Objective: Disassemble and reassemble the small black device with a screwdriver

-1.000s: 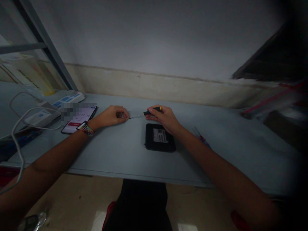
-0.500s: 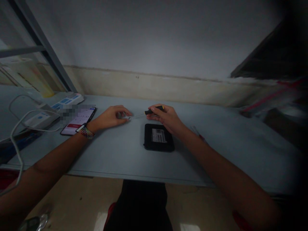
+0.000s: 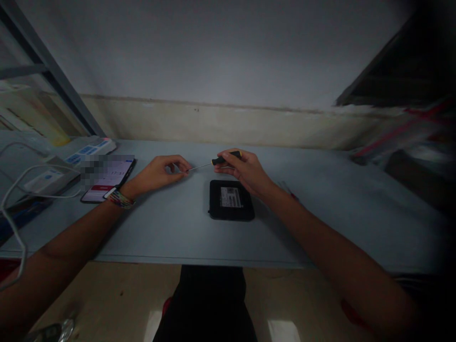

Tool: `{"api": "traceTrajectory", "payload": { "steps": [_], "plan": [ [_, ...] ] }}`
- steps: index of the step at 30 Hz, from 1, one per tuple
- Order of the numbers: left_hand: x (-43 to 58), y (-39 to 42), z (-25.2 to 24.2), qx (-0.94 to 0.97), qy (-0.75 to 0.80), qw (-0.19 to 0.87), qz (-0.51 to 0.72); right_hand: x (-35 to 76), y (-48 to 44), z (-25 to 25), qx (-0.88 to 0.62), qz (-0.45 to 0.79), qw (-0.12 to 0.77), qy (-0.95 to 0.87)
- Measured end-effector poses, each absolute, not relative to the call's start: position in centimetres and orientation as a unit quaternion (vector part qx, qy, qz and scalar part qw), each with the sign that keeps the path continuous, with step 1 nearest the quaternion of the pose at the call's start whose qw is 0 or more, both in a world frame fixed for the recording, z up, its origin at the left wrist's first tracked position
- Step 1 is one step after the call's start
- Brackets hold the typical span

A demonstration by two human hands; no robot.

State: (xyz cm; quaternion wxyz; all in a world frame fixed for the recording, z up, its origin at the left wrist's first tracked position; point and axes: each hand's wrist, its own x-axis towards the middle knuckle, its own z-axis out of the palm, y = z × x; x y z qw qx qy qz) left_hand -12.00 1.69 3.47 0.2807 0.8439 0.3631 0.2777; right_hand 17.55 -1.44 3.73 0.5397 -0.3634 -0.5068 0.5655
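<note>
My right hand (image 3: 245, 172) is closed round the black and yellow handle of a screwdriver (image 3: 228, 157), whose thin shaft points left. At the shaft's tip, the thumb and fingertips of my left hand (image 3: 162, 172) are pinched together; whatever small thing lies between them is too small to make out. A flat black box (image 3: 231, 201) with a white label rests on the table, just below my right hand and touched by neither hand.
On the left are a phone (image 3: 110, 179), a white power strip (image 3: 53, 176) with a white cable (image 3: 16, 228), and a metal frame (image 3: 60, 85). A small clear and red item (image 3: 290, 191) lies beside my right forearm. The table's front edge (image 3: 160, 260) runs below.
My left fingertips have closed together at the screwdriver's tip; they were slightly apart before. The whole view has shifted a little, and the black box stays on the table.
</note>
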Motion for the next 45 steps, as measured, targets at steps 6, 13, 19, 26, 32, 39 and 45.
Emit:
{"api": "traceTrajectory", "payload": {
  "steps": [6,13,19,26,32,39,45],
  "plan": [
    [-11.86,1.59,3.54,0.844,0.366,0.271,0.283,17.47,-1.61,3.87,-0.36,0.567,0.54,-0.508],
    [-11.96,1.59,3.6,0.845,0.365,0.264,0.287,17.72,-1.63,3.9,-0.357,0.563,0.542,-0.511],
    [-12.15,1.77,3.3,0.848,0.365,0.256,0.287,17.76,-1.52,3.71,-0.351,0.561,0.541,-0.518],
    [-12.06,1.64,3.38,0.845,0.368,0.259,0.289,17.82,-1.55,3.72,-0.355,0.558,0.536,-0.525],
    [-11.83,1.3,3.81,0.844,0.371,0.261,0.286,17.81,-1.64,3.77,-0.358,0.555,0.531,-0.531],
    [-11.89,1.33,3.65,0.843,0.376,0.255,0.289,18.06,-1.24,3.37,-0.354,0.535,0.544,-0.541],
    [-11.82,1.37,3.64,0.842,0.378,0.253,0.291,17.89,-1.18,3.14,-0.34,0.515,0.577,-0.535]
  ]
}}
